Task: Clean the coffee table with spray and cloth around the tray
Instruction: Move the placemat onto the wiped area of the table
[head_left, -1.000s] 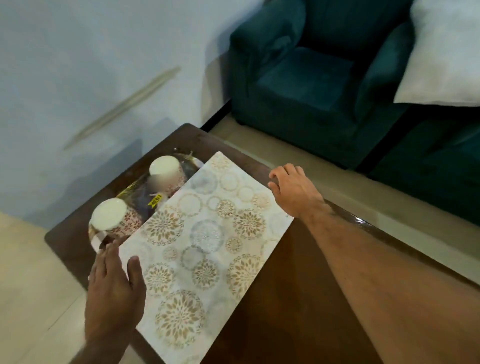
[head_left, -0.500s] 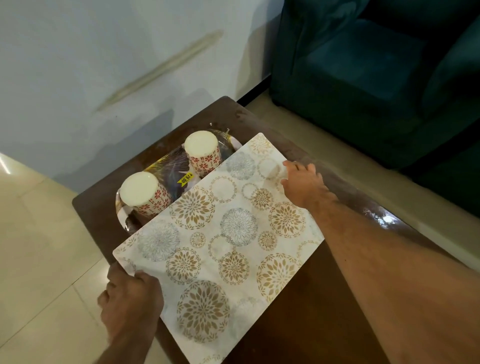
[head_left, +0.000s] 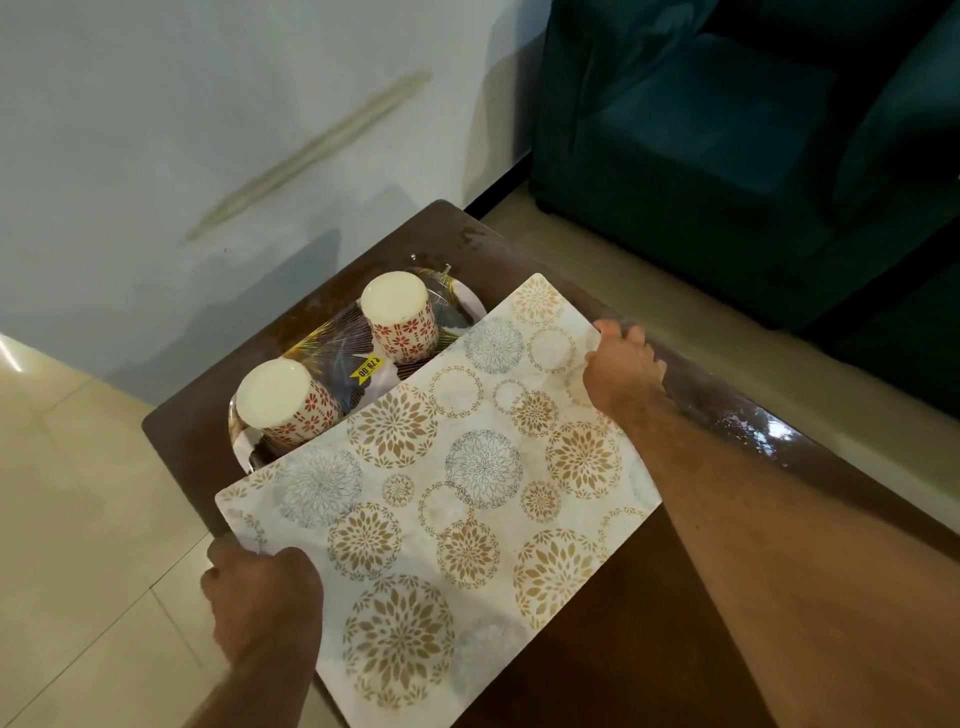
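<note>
The tray (head_left: 457, 478) — a flat rectangular board, white with gold and grey flower rings — lies slantwise over the dark wooden bench (head_left: 613, 639), its long axis running from the near left corner toward the far right edge. Its near end reaches out past the bench's near edge, above the floor.

Both hands grip it at opposite sides. The left hand (head_left: 262, 597) is closed on the near-left corner, thumb on top of the board and fingers curled beneath it. The right hand (head_left: 621, 371) is clamped on the far-right edge, knuckles up, fingers wrapped over the rim so their tips are hidden; the bare forearm stretches back across the bench's right side.

Just beyond the tray's far-left long edge sits a glossy plate (head_left: 332, 343) with a dark, feather-like pattern, partly covered by the tray. It bears a small yellow price sticker (head_left: 366, 369). Two cylindrical candles stand upright on it, both with cream tops and red flower print on the sides: the near candle (head_left: 283, 400) to the left, the far candle (head_left: 400, 314) to the right, well apart from each other.

The bench surface shines wet or glossy near its right edge. Around the bench — pale tiled floor (head_left: 78, 519), a light wall (head_left: 208, 130) with a long smudge, and a teal sofa (head_left: 727, 145) at upper right.
</note>
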